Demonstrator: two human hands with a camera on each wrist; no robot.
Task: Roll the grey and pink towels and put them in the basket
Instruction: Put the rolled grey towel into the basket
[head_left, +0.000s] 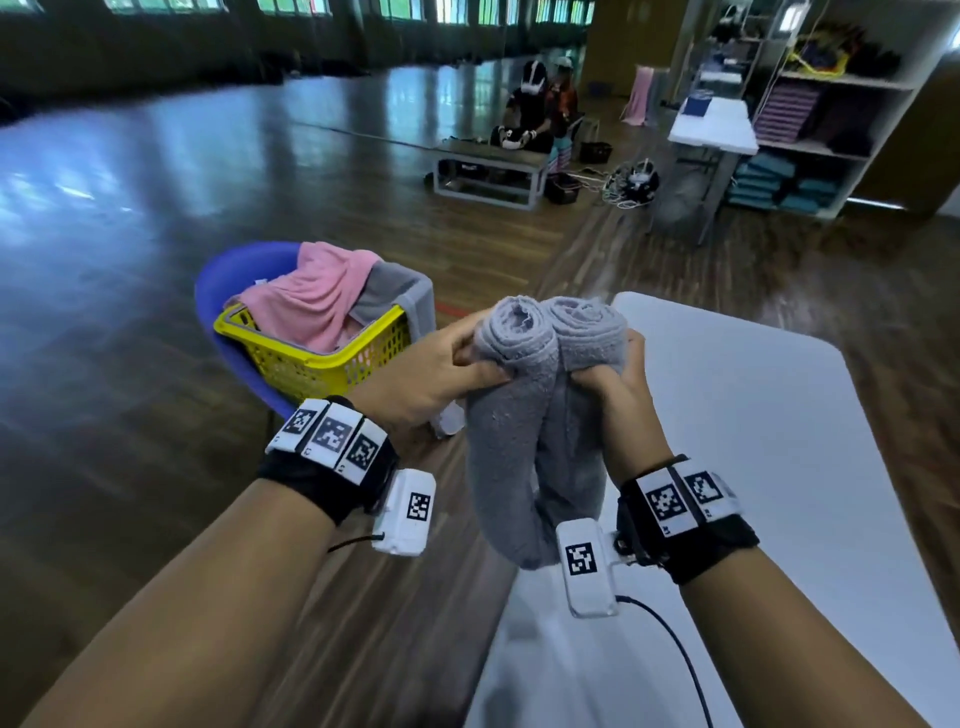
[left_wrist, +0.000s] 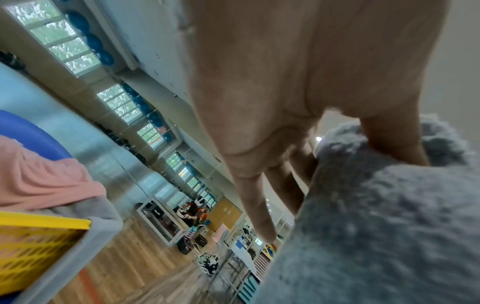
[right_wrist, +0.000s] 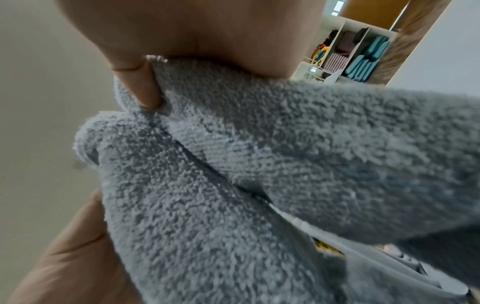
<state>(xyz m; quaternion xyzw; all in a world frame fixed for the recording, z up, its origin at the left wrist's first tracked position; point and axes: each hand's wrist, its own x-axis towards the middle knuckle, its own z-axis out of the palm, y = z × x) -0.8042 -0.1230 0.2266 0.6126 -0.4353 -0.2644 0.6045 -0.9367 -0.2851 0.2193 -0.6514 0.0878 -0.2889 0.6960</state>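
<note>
wooden floor (head_left: 156, 415), both hands gripping grey towel roll (head_left: 524, 415) bent double, ends up

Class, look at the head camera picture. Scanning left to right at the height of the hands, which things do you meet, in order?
Blue chair → yellow basket with a pink towel draped over it → left hand → rolled grey towel → right hand → white table.
</note>
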